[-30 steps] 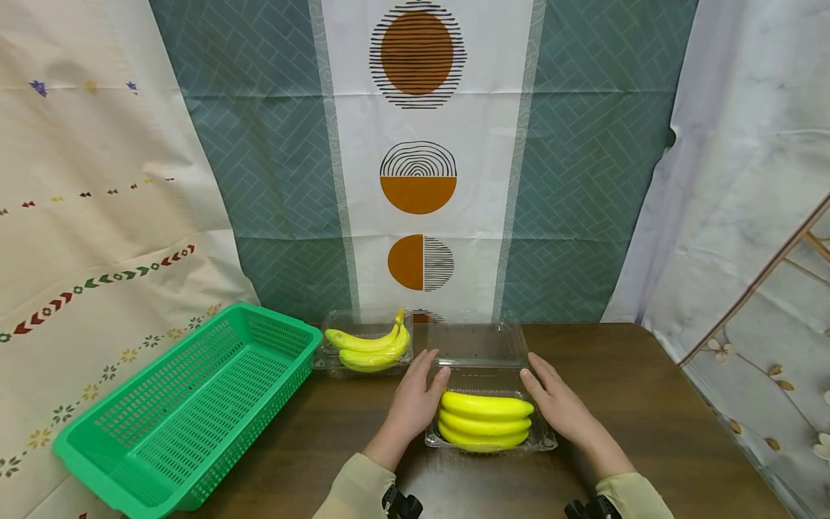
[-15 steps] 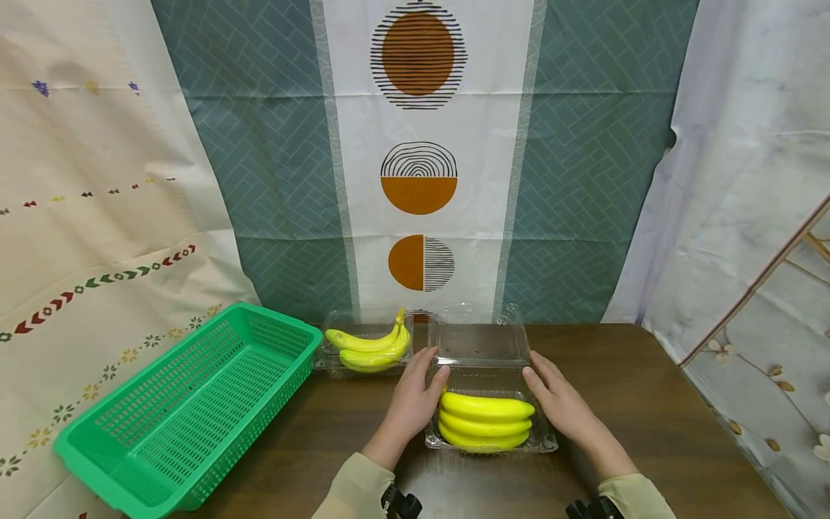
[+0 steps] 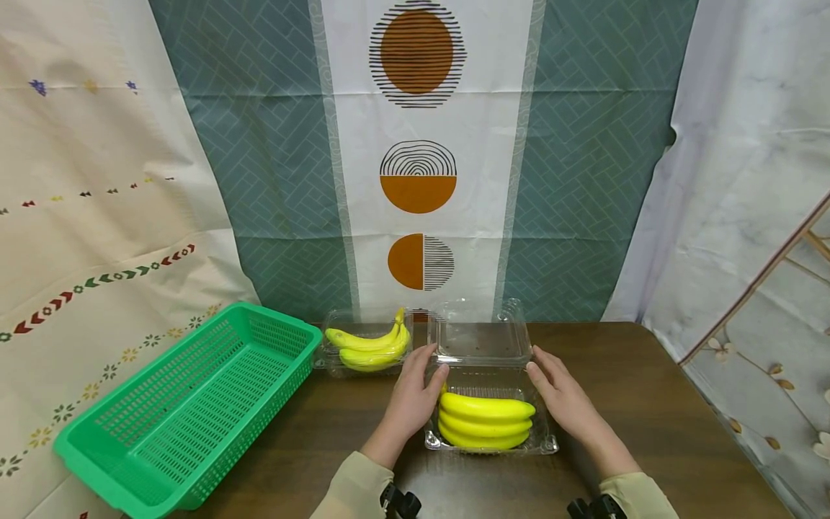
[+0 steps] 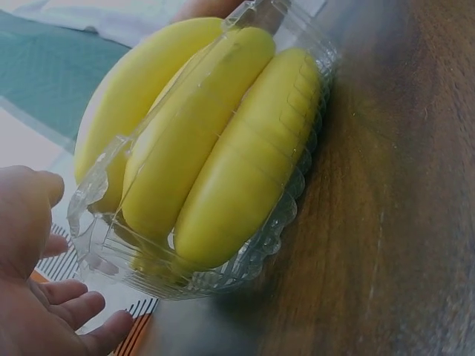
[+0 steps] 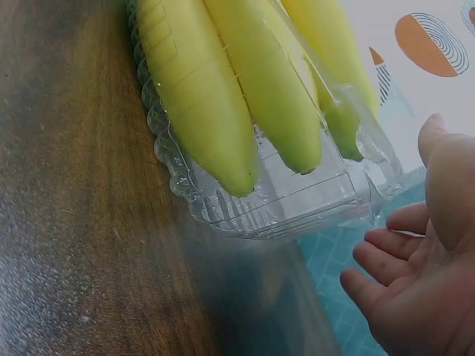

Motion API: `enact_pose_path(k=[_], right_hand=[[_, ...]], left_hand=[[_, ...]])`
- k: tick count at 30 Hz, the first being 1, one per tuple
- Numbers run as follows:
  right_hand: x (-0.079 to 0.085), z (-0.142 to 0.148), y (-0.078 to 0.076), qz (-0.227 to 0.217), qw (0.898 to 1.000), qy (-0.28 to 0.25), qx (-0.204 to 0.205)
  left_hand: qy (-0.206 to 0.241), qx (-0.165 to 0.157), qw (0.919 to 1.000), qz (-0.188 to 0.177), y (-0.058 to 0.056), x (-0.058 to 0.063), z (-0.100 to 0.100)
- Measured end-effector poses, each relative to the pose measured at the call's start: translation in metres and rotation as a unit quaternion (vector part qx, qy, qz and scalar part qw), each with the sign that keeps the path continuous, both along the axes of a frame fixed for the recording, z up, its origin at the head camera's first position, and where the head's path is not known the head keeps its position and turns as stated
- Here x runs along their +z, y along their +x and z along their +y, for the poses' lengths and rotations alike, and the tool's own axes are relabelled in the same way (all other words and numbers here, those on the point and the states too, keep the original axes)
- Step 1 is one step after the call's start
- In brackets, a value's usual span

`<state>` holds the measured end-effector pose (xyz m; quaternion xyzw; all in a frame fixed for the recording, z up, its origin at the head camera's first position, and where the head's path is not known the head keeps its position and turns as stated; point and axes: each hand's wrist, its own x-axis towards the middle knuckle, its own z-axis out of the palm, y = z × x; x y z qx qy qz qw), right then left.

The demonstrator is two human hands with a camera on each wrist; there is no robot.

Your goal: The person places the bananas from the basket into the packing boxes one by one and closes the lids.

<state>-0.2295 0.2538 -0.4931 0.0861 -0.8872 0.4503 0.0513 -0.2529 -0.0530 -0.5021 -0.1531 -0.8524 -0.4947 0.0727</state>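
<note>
A bunch of yellow bananas point(image 3: 485, 422) lies in the base of a clear plastic clamshell box point(image 3: 545, 442) on the table. The box's lid point(image 3: 480, 342) leans back, tilted, on the far side. My left hand point(image 3: 411, 393) is at the left of the box and my right hand point(image 3: 564, 396) at the right, both with relaxed fingers. Their fingertips reach the lid's near corners; whether they touch it is hard to tell. In the left wrist view, the fingers point(image 4: 74, 308) are loosely bent beside the box wall. The fingers point(image 5: 386, 256) in the right wrist view look similar.
At the back left stands another clear box point(image 3: 329, 360) with a second bunch of bananas point(image 3: 369, 349). A green plastic basket point(image 3: 259, 404) fills the left side. Patterned cloth point(image 3: 279, 144) hangs behind the brown table point(image 3: 648, 404).
The lid has tilted up slightly at its far edge. Both hands have shifted a little away from me along the box's sides. The bananas and the base stay in place.
</note>
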Motion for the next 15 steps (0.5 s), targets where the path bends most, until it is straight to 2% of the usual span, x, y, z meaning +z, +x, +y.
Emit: enact_pose_path(k=[15], right_hand=[[-0.0003,0.0005,-0.0023,0.017,1.0,-0.017,-0.018]], left_hand=[[0.029,-0.002,0.9994,0.017,-0.0005,0.0011,0.0001]])
